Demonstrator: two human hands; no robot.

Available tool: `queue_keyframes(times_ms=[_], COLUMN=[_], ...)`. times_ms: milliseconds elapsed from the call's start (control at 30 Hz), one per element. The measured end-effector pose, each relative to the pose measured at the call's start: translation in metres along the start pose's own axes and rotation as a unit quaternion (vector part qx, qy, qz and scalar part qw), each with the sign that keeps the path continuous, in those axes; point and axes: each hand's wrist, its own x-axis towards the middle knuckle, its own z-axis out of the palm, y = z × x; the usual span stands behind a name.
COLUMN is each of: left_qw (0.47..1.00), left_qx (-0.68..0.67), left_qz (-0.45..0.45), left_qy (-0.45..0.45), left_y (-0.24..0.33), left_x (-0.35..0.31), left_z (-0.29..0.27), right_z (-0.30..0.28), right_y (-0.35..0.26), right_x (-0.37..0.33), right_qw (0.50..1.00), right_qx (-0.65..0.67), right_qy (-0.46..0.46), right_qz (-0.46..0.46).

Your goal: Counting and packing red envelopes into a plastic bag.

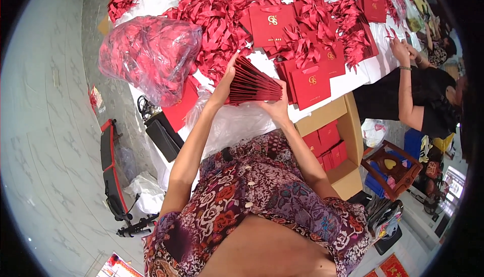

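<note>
Between my two hands is a thick stack of flat red paper gift bags [252,84], edges up and slightly fanned. My left hand [225,86] presses along its left side with the fingers stretched upward. At the lower right corner of the stack, my right hand [278,106] grips it with the thumb in front. Just right of the stack lie more red gift bags [311,86] with gold print. Behind it spreads a large heap of red ribbons [217,37] on the white-covered table [360,75].
A clear plastic sack of red ribbons [148,55] sits at the left. An open cardboard box [353,126] holding red bags stands below the table's right edge. A black pouch [164,136] lies near the left edge. Another person [403,95] works at the right, near a wooden chair [390,168].
</note>
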Motion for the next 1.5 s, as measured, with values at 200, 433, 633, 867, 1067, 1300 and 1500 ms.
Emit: queue_keyframes(times_ms=[200,433,633,867,1067,1300,1500], left_qw=[0.999,0.894,0.864,0.851,0.853,0.909,0.945], left_qx=[0.034,0.408,0.465,0.486,0.455,0.38,0.286], left_qz=[-0.016,0.165,0.161,0.162,0.228,0.147,0.121], left_qy=[-0.009,-0.085,-0.103,-0.119,-0.119,-0.083,-0.106], left_y=[0.0,0.051,0.055,0.048,0.049,0.041,0.022], left_x=[0.0,0.0,0.002,0.001,0.006,0.0,-0.002], left_z=[-0.005,-0.006,-0.008,-0.013,-0.012,-0.017,-0.027], right_z=[-0.002,-0.008,-0.009,-0.011,0.012,0.014,0.015], right_y=[0.007,0.01,-0.013,-0.093,-0.081,-0.083,-0.084], right_x=[0.0,0.002,0.005,0.033,0.046,0.05,0.047], right_qw=[1.0,0.999,0.998,0.863,0.803,0.82,0.822], right_qx=[-0.019,-0.042,-0.04,-0.471,-0.567,-0.541,-0.538], right_qy=[0.013,0.023,-0.013,-0.101,-0.167,-0.173,-0.17], right_qz=[-0.008,0.009,0.037,-0.152,-0.072,-0.072,-0.076])
